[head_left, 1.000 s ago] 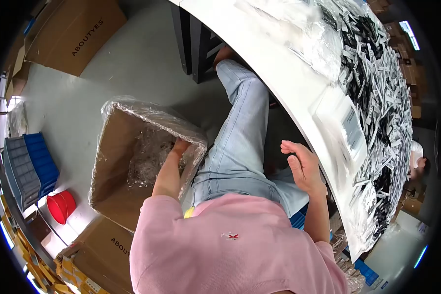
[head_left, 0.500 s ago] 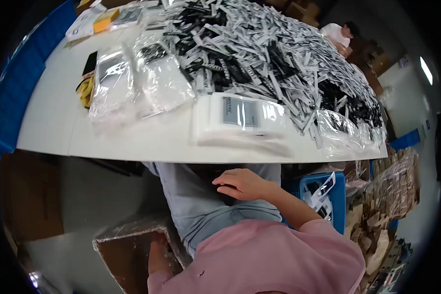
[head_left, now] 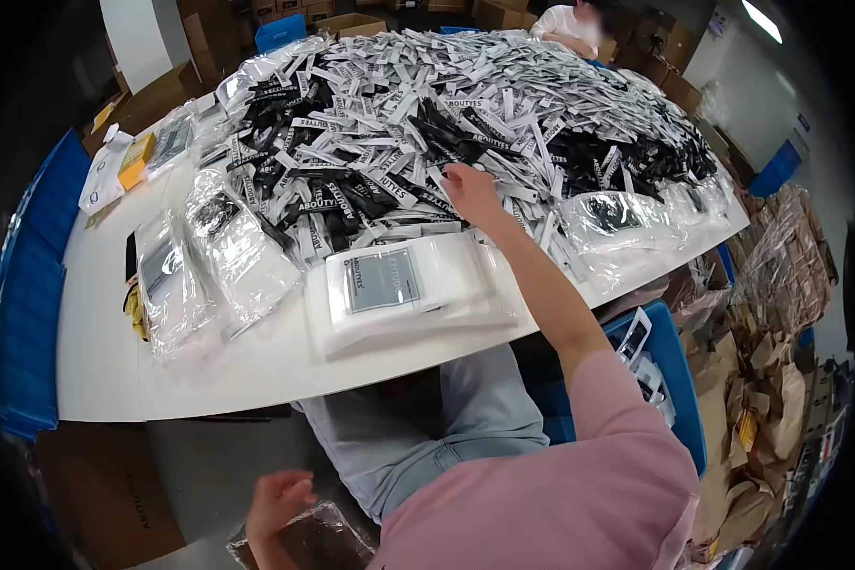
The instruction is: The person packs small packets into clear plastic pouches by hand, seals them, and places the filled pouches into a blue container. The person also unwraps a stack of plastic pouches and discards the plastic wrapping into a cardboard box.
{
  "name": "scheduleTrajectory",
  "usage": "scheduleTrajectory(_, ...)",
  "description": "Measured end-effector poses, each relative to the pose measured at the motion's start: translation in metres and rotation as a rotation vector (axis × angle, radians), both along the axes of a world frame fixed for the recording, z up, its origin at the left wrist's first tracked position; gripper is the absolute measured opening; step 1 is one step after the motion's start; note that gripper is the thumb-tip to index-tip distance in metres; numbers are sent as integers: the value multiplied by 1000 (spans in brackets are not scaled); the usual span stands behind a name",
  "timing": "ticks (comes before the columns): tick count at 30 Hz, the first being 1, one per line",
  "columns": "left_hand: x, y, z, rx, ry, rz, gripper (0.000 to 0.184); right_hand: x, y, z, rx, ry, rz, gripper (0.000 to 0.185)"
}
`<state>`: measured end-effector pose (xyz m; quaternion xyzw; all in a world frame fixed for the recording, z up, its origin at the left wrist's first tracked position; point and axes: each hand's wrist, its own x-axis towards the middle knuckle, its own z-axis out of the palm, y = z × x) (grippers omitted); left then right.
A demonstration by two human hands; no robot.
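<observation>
A large heap of narrow black and white strips printed "ABOUTYES" (head_left: 351, 185) covers much of the white table. My right hand (head_left: 472, 195) is at the near side of this heap, fingers bent and closed around the end of a white strip (head_left: 439, 182). Below the table edge, my left hand (head_left: 280, 499) hangs slightly blurred above a plastic-lined cardboard box (head_left: 323, 537); its fingers are loosely curved and apart, with nothing visible in them. A stack of clear bags with a grey printed panel (head_left: 382, 280) lies in front of me, left of my right forearm.
More clear bags (head_left: 242, 252) lie to the left, near a yellow box (head_left: 136, 161). Blue bins (head_left: 28, 285) line the left side. A blue bin (head_left: 679, 389) and crumpled brown paper (head_left: 760, 446) are at the right. Another person (head_left: 570, 28) sits beyond the heap.
My right hand has gone from my lap up to the heap. My left hand has risen out of the cardboard box. The view has tilted up toward the table.
</observation>
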<state>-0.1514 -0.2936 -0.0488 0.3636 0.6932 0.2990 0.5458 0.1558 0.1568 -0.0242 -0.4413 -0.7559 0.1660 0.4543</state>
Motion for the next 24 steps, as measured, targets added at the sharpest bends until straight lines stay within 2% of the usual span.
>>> scheduleTrajectory(1, 25, 33, 28, 131, 40, 11, 21, -2, 19, -18, 135, -231, -67, 20)
scheduleTrajectory(2, 43, 61, 41, 329, 155, -85, 24, -3, 30, -26, 272, -463, -132, 21)
scheduleTrajectory(5, 84, 127, 62, 785, 417, -410, 34, 3, 40, -18, 180, -450, -68, 22)
scheduleTrajectory(6, 95, 145, 63, 890, 484, -431, 35, 9, 56, -26, 137, -347, -69, 26)
scheduleTrajectory(7, 106, 162, 61, 994, 549, -452, 35, 16, 55, -22, 135, -346, -68, 26)
scheduleTrajectory(9, 123, 198, 52, 1132, 635, -429, 38, 22, 37, 6, -58, -363, -73, 30)
scheduleTrajectory(10, 132, 214, 51, 1149, 689, -450, 41, 14, 14, 26, -155, -238, 12, 32)
scheduleTrajectory(12, 149, 246, 39, 1165, 737, -478, 44, 3, 20, 4, -197, -282, 97, 31)
scheduleTrajectory(13, 157, 259, 26, 1111, 856, -500, 48, -6, 10, 14, -229, -405, 76, 31)
scheduleTrajectory(14, 160, 270, 14, 1056, 978, -522, 51, -9, 15, -3, -126, -472, 107, 30)
scheduleTrajectory(16, 157, 279, 7, 1088, 1010, -509, 51, -18, 15, -21, 141, -538, 103, 30)
scheduleTrajectory(17, 153, 280, 4, 1087, 1008, -504, 49, -16, 24, -23, 139, -537, 104, 30)
scheduleTrajectory(19, 146, 277, 1, 1072, 994, -508, 47, -14, 24, -3, -126, -601, 217, 30)
scheduleTrajectory(21, 135, 277, 5, 1097, 826, -435, 43, -4, 18, 4, -128, -432, 105, 27)
scheduleTrajectory(22, 131, 277, 13, 1058, 689, -407, 35, 2, 17, 4, -136, -332, 34, 26)
scheduleTrajectory(23, 124, 279, 17, 1051, 689, -413, 35, 12, 12, 3, -252, -57, 34, 25)
scheduleTrajectory(24, 116, 282, 20, 947, 524, -413, 32, 23, 0, 6, -364, 239, 117, 21)
